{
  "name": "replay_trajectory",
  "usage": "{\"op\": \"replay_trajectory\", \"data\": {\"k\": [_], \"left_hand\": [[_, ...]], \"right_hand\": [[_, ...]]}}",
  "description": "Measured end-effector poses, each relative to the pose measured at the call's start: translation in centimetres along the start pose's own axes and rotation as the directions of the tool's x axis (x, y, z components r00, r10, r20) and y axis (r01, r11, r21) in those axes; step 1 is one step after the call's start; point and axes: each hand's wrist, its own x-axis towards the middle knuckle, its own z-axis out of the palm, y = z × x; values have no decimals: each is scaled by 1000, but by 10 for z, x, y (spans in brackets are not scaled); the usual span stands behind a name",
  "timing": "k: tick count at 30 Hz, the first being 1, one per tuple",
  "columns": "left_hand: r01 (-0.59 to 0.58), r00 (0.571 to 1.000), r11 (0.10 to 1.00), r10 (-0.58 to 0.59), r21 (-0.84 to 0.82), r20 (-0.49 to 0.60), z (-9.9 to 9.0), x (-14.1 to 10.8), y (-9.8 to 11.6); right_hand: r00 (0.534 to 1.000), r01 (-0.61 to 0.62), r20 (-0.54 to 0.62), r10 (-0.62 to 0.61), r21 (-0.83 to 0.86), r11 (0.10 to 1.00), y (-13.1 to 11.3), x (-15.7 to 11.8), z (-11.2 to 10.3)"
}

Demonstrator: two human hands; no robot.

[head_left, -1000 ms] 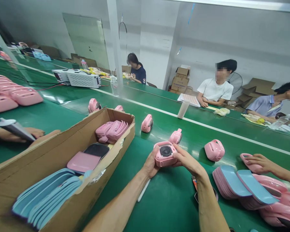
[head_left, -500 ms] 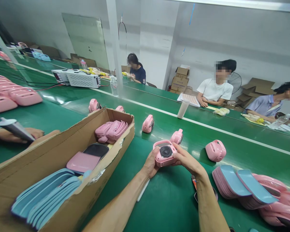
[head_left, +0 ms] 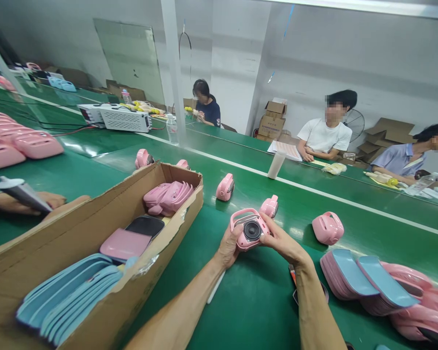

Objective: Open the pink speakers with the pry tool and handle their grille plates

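A pink speaker (head_left: pixel 245 241) with a carry handle is held between my two hands, its round black cone facing up. My left hand (head_left: pixel 229 245) grips its left side, thumb on the front face. On the opposite side my right hand (head_left: pixel 279 238) has its thumb near the cone's edge, with fingers around the back. Just behind it stands another pink speaker (head_left: pixel 269 206). A similar unit (head_left: pixel 225 187) is further left, and one more (head_left: pixel 327 228) lies to the right. Under my right forearm a dark object (head_left: pixel 295 295) is partly hidden.
An open cardboard box (head_left: pixel 175 238) with blue and pink panels stands on the left. Stacked panels (head_left: pixel 345 277) and pink housings (head_left: pixel 428 311) lie at right. A white stick (head_left: pixel 216 288) rests by my left forearm. A co-worker's hand (head_left: pixel 51 200) is beyond the box.
The speaker in my hands has tilted and turned slightly, its handle now standing more clearly apart from the body. On the green surface, the free-standing speakers have shifted slightly right.
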Motion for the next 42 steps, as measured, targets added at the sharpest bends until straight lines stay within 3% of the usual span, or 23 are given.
{"op": "replay_trajectory", "data": {"k": [12, 20, 25, 33, 42], "left_hand": [[-14, 1000, 999, 14, 39, 3, 1, 0, -2], [-56, 997, 998, 54, 40, 49, -1, 1, -4], [-101, 994, 990, 103, 101, -21, -9, 4, -11], [-132, 984, 982, 146, 137, -99, -14, 6, -12], [-199, 974, 958, 217, 208, -66, -18, 7, -14]], "right_hand": [[1000, 11, -27, -12, -48, 999, 1, -2, -5], [999, 24, 22, -23, -64, 998, 12, 3, -10], [999, 42, 5, -42, -34, 999, 17, 6, -7], [996, 41, -76, -51, -121, 992, 14, 11, 4], [991, 136, -7, -136, -63, 989, 28, 15, 0]]}}
